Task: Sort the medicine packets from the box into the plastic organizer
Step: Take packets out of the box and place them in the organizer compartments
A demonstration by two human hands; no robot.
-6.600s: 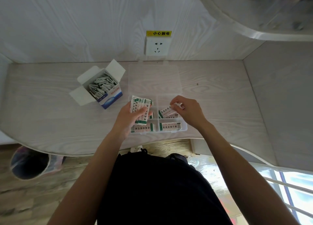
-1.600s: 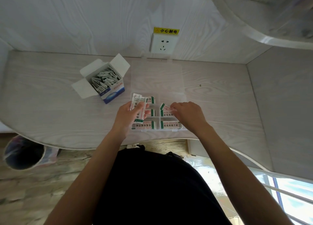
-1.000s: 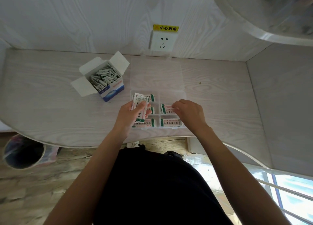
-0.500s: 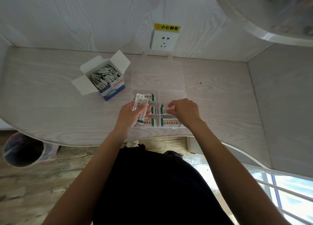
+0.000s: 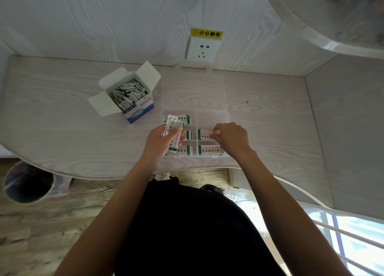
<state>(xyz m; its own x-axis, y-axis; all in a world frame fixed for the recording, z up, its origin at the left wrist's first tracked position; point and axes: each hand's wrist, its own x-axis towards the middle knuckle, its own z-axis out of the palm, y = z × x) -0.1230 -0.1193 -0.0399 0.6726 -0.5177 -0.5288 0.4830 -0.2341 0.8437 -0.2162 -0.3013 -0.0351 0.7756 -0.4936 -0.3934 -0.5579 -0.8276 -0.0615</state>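
You are working at a pale wood-grain desk (image 5: pixel 62 113) set in an alcove of the same pale panelling, with a wall socket (image 5: pixel 200 49) under a yellow label at 12 o'clock. The clear plastic organizer (image 5: pixel 226 117) sits at the desk's near edge, its lid lying open toward the wall. Your left hand (image 5: pixel 159 143) grips a small stack of medicine packets (image 5: pixel 173 130) over the organizer's left compartments. Your right hand (image 5: pixel 232 139) pinches the end of one packet (image 5: pixel 204 134) lying in the middle right compartment. The open box (image 5: pixel 128 95), full of packets, stands at 10 o'clock from the organizer. Below the desk, at 8 o'clock, a waste bin (image 5: pixel 27 184) stands on a wood-plank floor.
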